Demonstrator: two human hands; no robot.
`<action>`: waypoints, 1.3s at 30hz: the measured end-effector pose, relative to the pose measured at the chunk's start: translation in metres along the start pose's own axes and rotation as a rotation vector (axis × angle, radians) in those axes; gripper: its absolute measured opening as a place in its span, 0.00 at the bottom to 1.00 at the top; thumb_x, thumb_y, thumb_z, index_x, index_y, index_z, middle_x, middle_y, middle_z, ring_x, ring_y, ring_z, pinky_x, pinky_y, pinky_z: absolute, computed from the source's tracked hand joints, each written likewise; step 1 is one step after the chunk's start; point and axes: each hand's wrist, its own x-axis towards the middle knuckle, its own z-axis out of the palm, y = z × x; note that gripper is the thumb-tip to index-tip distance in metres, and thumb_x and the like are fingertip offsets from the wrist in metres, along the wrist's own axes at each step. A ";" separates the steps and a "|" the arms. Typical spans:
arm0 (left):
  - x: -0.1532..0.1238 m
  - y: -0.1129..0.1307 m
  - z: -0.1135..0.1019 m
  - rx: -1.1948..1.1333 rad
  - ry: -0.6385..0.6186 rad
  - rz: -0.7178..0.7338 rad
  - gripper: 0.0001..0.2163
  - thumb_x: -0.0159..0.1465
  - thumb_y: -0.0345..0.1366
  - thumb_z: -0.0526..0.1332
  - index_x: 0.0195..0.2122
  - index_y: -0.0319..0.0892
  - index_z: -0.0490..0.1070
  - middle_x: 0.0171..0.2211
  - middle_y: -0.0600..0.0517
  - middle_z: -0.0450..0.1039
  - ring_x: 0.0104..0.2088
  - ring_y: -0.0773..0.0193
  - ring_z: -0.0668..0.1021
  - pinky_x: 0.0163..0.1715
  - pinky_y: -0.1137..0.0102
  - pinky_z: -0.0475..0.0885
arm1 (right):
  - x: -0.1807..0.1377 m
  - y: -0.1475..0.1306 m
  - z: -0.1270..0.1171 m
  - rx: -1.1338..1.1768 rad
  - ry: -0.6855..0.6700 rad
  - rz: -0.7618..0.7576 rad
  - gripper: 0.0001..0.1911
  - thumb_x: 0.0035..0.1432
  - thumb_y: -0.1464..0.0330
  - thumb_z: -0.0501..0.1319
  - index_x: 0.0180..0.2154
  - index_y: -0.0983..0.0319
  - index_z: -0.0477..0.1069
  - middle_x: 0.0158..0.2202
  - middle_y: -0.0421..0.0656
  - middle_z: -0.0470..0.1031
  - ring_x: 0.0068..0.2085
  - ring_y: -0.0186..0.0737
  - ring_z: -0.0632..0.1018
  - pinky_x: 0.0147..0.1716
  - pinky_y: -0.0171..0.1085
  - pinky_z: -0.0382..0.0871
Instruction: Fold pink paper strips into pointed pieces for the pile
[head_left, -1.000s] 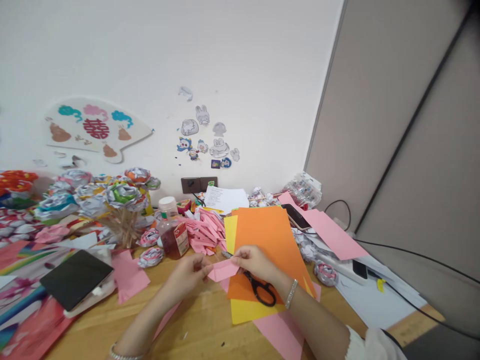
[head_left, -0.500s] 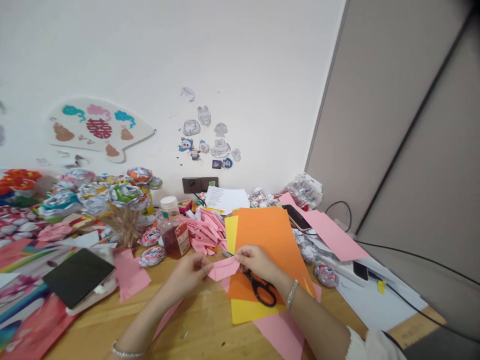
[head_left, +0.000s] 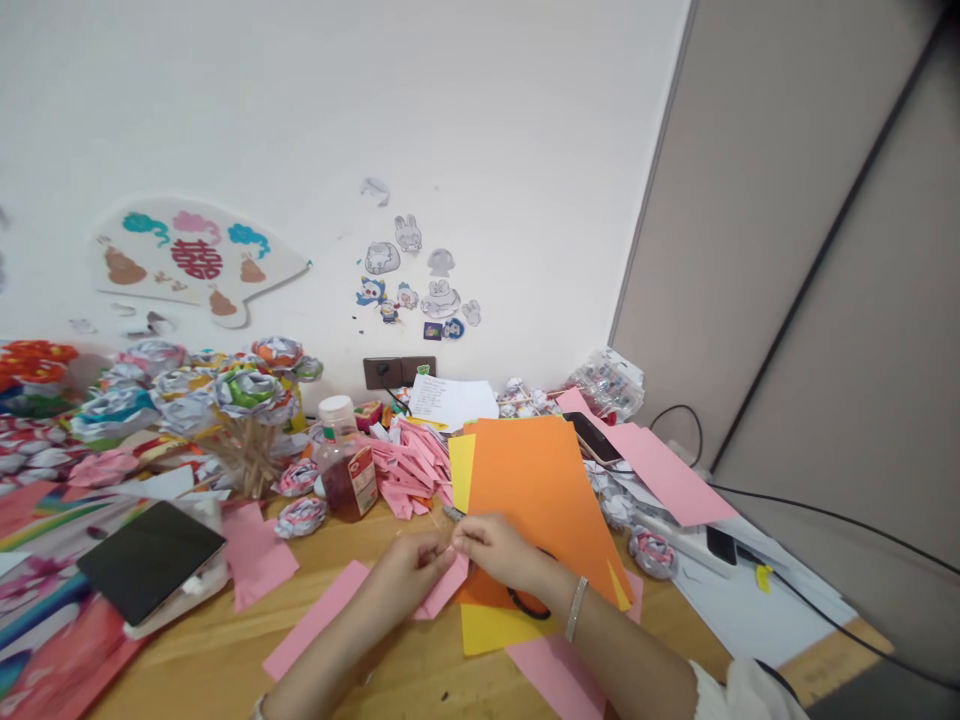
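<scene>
Between my two hands is a small piece of pink paper (head_left: 444, 590), its lower part showing under the fingers. My left hand (head_left: 409, 572) pinches it from the left, and my right hand (head_left: 491, 545) pinches its upper edge; the fingertips of both nearly meet. Beneath my right wrist, black-handled scissors (head_left: 531, 605) lie on a stack of orange paper (head_left: 529, 470), mostly covered by the hand. Yellow paper (head_left: 499, 630) sticks out below the orange. A pink strip (head_left: 315, 620) rests on the table beside my left forearm.
A heap of folded pink strips (head_left: 412, 460) lies behind the hands, next to a bottle of dark red liquid (head_left: 350, 480). Paper flowers (head_left: 251, 390) stand at the left near a black tablet (head_left: 152, 560). At the right are a phone (head_left: 592, 437) and cables (head_left: 825, 518).
My hands have come together and the pink paper has turned from lying across to hanging downward between them. My left forearm has shifted right, uncovering more of the pink strip. The right hand covers more of the scissors.
</scene>
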 end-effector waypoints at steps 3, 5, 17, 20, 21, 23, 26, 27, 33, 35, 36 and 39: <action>-0.001 -0.001 0.002 0.014 -0.008 0.011 0.16 0.55 0.45 0.53 0.16 0.40 0.62 0.15 0.58 0.58 0.19 0.69 0.60 0.19 0.75 0.53 | 0.000 0.001 0.001 -0.099 -0.037 -0.051 0.08 0.52 0.74 0.53 0.22 0.64 0.64 0.21 0.35 0.61 0.24 0.30 0.63 0.23 0.28 0.54; -0.001 -0.001 0.001 0.033 0.017 0.004 0.16 0.54 0.45 0.53 0.15 0.41 0.61 0.15 0.57 0.58 0.19 0.68 0.61 0.19 0.75 0.53 | 0.000 0.001 0.002 -0.092 -0.026 -0.049 0.08 0.51 0.74 0.53 0.22 0.64 0.64 0.21 0.35 0.62 0.24 0.30 0.64 0.24 0.28 0.55; 0.008 -0.001 -0.008 -0.363 0.358 -0.101 0.13 0.48 0.44 0.58 0.19 0.43 0.57 0.13 0.60 0.60 0.16 0.69 0.66 0.17 0.75 0.60 | 0.001 0.007 0.009 0.349 -0.127 0.146 0.15 0.50 0.58 0.57 0.27 0.65 0.66 0.24 0.40 0.69 0.27 0.34 0.71 0.29 0.32 0.63; 0.010 0.000 -0.009 -0.562 0.355 -0.145 0.14 0.43 0.44 0.62 0.20 0.43 0.58 0.12 0.59 0.64 0.15 0.68 0.69 0.17 0.74 0.63 | 0.002 0.006 0.010 0.340 -0.071 0.145 0.13 0.49 0.61 0.57 0.26 0.65 0.65 0.22 0.38 0.68 0.26 0.33 0.70 0.28 0.32 0.62; 0.010 0.000 -0.009 -0.615 0.363 -0.162 0.14 0.42 0.43 0.63 0.22 0.42 0.59 0.12 0.59 0.66 0.15 0.67 0.71 0.18 0.74 0.65 | 0.002 0.006 0.010 0.304 -0.028 0.142 0.12 0.49 0.61 0.57 0.25 0.65 0.65 0.21 0.37 0.66 0.25 0.32 0.69 0.27 0.31 0.61; 0.010 0.001 -0.007 -0.699 0.392 -0.193 0.16 0.41 0.41 0.64 0.26 0.42 0.60 0.13 0.58 0.69 0.16 0.66 0.72 0.20 0.73 0.68 | 0.003 0.006 0.009 0.185 0.050 0.138 0.12 0.48 0.63 0.59 0.22 0.65 0.64 0.19 0.35 0.61 0.23 0.29 0.64 0.23 0.29 0.56; 0.008 0.002 -0.003 -0.763 0.417 -0.197 0.23 0.41 0.39 0.65 0.37 0.42 0.58 0.13 0.58 0.70 0.17 0.64 0.74 0.20 0.72 0.69 | 0.004 0.011 0.008 0.031 0.083 0.135 0.13 0.47 0.64 0.59 0.20 0.65 0.63 0.18 0.33 0.54 0.22 0.27 0.57 0.20 0.28 0.49; 0.008 0.002 -0.001 -0.766 0.408 -0.187 0.26 0.42 0.38 0.64 0.41 0.42 0.56 0.13 0.59 0.70 0.16 0.64 0.74 0.20 0.72 0.69 | 0.004 0.013 0.008 0.004 0.080 0.129 0.13 0.48 0.64 0.59 0.19 0.65 0.62 0.18 0.33 0.53 0.22 0.27 0.56 0.20 0.28 0.48; 0.008 -0.002 -0.005 -0.551 0.395 -0.108 0.16 0.48 0.42 0.61 0.35 0.39 0.65 0.17 0.57 0.68 0.19 0.66 0.73 0.19 0.74 0.67 | 0.004 0.023 0.005 0.029 0.025 0.107 0.13 0.52 0.64 0.55 0.21 0.64 0.62 0.18 0.34 0.55 0.21 0.28 0.58 0.19 0.28 0.50; 0.008 -0.004 -0.010 -0.451 0.407 -0.084 0.13 0.49 0.43 0.60 0.29 0.38 0.67 0.17 0.57 0.67 0.19 0.67 0.71 0.19 0.74 0.66 | 0.004 0.023 0.002 0.085 0.016 0.114 0.13 0.54 0.64 0.54 0.22 0.64 0.63 0.19 0.35 0.60 0.22 0.29 0.63 0.21 0.28 0.54; 0.008 -0.005 -0.012 -0.425 0.409 -0.077 0.13 0.50 0.43 0.60 0.28 0.38 0.68 0.16 0.57 0.66 0.19 0.67 0.70 0.19 0.74 0.65 | 0.005 0.022 0.001 0.112 0.022 0.113 0.13 0.54 0.64 0.53 0.23 0.64 0.63 0.20 0.36 0.62 0.22 0.29 0.64 0.22 0.28 0.56; 0.008 -0.006 -0.015 -0.413 0.371 -0.094 0.14 0.49 0.45 0.60 0.27 0.37 0.69 0.14 0.58 0.64 0.17 0.68 0.68 0.17 0.75 0.63 | 0.006 0.019 -0.002 0.196 0.046 0.076 0.13 0.55 0.63 0.53 0.24 0.65 0.65 0.20 0.36 0.64 0.22 0.29 0.66 0.23 0.29 0.58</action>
